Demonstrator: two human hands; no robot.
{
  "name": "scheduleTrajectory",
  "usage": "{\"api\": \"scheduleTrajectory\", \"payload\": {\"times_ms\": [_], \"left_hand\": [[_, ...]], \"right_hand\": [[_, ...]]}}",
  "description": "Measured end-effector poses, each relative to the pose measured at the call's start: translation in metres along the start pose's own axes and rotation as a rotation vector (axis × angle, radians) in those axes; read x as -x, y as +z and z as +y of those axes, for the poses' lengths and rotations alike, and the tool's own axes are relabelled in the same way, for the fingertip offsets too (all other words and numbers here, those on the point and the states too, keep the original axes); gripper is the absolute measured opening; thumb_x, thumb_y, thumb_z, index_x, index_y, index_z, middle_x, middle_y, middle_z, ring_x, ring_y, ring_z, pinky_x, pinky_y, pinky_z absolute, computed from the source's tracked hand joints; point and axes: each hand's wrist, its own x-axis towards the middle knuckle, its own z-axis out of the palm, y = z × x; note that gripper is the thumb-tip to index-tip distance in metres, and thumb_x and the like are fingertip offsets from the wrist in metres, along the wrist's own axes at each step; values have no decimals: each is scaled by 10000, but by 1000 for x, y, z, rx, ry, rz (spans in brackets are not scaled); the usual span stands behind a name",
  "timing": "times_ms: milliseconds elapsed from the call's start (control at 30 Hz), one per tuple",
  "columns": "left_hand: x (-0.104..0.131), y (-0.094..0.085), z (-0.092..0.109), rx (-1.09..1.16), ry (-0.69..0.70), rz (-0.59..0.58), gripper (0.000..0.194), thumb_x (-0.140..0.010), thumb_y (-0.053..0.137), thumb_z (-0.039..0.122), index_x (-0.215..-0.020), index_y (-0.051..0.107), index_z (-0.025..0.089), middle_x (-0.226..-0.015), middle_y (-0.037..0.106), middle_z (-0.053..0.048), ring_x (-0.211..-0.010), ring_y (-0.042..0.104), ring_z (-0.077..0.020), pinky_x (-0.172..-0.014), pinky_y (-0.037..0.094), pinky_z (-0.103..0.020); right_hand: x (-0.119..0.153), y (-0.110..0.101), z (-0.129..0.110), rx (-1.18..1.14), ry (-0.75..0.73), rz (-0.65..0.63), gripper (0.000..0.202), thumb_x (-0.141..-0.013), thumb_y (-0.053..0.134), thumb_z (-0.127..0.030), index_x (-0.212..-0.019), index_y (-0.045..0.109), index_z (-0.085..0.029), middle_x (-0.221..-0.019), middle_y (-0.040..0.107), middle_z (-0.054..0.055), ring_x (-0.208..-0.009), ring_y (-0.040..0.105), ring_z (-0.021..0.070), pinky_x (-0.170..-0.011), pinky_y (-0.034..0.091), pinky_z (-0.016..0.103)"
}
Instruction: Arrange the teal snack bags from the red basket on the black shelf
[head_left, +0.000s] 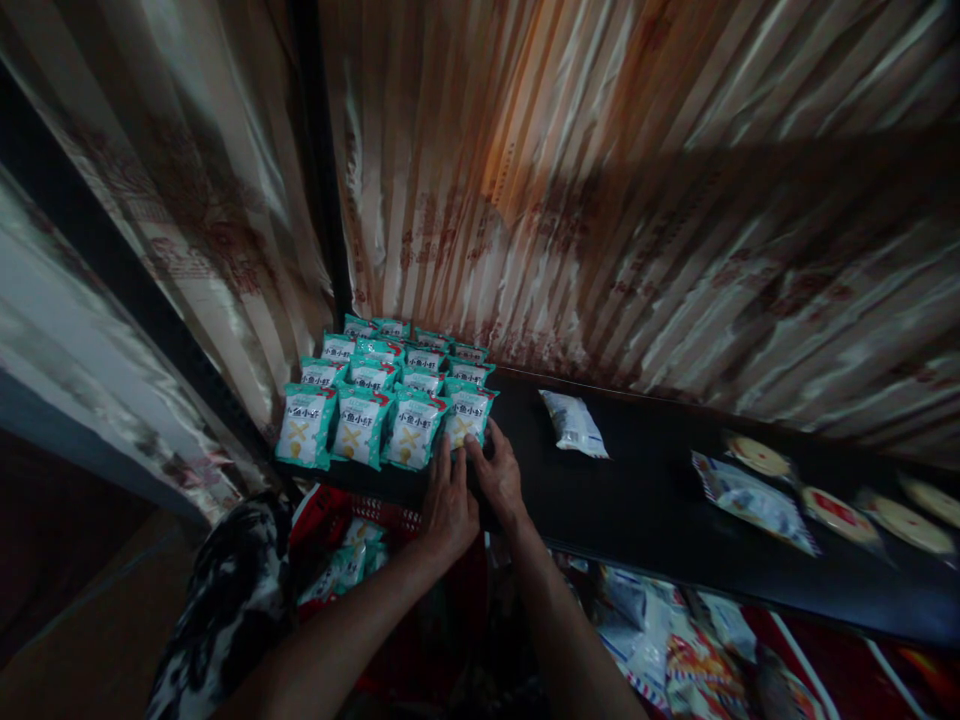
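Note:
Several teal-and-white snack bags stand in rows at the left end of a black shelf [637, 500]. At the right end of the front row, a snack bag [466, 408] leans upright between my two hands. My left hand [452, 508] presses its fingers on the bag's lower left edge, close to the neighbouring bag [412, 430]. The thumb and fingers of my right hand [498, 478] grip the same bag's lower right side. Parts of my fingertips are hidden against the bag.
A red basket [311, 515] with more teal bags sits below the shelf. On the shelf lie a white packet [574, 424], a larger packet [754, 500] and several round wrapped items. Shiny curtain sheeting [465, 200] hangs behind. A dark post [319, 150] stands left; packages lie below right.

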Motion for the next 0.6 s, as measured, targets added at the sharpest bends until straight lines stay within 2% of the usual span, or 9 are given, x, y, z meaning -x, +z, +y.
{"api": "scheduleTrajectory", "payload": {"times_ms": [133,300,600], "left_hand": [[-1,0,-1,-9,-6,-9,695,-720,401,30,-1399,261,65,-1523,121,-166,-1406,71,-266,-1143,187,-472],[-1,1,-2,-12,1,0,696,-717,398,29,-1398,266,79,-1526,119,-153,-1406,77,-260,-1141,190,-476],[-1,2,-5,-7,17,0,700,-725,388,35,-1408,241,88,-1524,135,-151,-1406,75,-255,-1143,185,-482]], "right_hand": [[2,0,-3,27,5,-2,561,-801,457,-508,-1220,550,-146,-986,609,113,-884,571,222,-838,458,367],[4,3,0,-20,-13,75,603,-791,471,-527,-1233,526,-121,-1098,561,143,-925,558,216,-864,453,371],[1,6,4,18,-35,43,551,-809,452,-513,-1190,564,-130,-1084,596,141,-1002,543,240,-913,427,392]]}}
